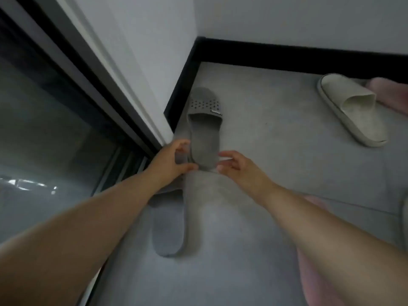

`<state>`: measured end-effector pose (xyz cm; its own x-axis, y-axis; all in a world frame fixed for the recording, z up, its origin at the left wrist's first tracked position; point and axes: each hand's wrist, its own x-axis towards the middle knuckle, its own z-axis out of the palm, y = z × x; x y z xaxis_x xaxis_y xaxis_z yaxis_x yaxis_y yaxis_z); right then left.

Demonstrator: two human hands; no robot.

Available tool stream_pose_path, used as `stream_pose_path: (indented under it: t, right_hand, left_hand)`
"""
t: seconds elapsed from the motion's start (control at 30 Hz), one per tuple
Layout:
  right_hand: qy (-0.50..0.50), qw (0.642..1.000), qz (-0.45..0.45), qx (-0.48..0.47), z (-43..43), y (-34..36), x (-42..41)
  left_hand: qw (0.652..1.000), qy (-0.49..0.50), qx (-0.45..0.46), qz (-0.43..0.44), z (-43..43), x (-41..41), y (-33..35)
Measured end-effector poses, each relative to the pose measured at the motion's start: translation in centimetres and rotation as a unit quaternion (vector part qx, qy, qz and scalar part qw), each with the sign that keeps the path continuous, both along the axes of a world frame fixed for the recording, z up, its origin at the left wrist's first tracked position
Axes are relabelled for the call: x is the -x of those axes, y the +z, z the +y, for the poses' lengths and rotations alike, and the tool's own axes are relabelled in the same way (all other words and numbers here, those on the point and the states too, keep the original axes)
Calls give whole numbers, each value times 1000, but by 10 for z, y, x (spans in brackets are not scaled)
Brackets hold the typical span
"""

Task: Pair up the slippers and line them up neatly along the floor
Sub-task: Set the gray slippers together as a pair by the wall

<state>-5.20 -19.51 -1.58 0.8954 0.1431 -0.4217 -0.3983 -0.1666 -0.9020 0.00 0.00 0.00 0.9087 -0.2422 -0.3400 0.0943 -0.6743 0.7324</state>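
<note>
The left hand (174, 160) pinches the grey slipper (204, 129) at its heel. The right hand (236, 167) touches that heel, fingers loosely spread.

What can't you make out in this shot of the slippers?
All head view.
1. Lower grey slipper: front hidden under the left hand and forearm.
2. Pink thing: cut off by the right edge, partly behind the cream slipper.
3. Second pink thing: mostly hidden by the right forearm.
4. Upper grey slipper: strap label too small and blurred to read.
5. Left fingers: blur hides whether they grip its heel.
</note>
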Motion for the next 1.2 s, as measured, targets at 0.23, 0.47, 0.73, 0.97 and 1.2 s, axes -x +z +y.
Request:
stream_pose_path:
  t: [0.23,0.47,0.73,0.97,1.2]
  right_hand:
    - [-70,996,59,0,10,5,-5]
    - [-101,991,-3,83,26,-18,-78]
    - [40,944,-133,300,29,-26,-132]
    - [-62,909,-144,387,17,-22,-137]
    - [-119,898,-109,409,1,-15,-110]
  left_hand:
    - [980,-107,-136,99,31,6,-11]
    - [947,-232,-219,33,36,-3,-29]
    - [959,-189,-209,38,40,-3,-36]
    - [966,-178,-182,45,39,-3,-32]
    - [963,-192,-184,34,36,-7,-27]
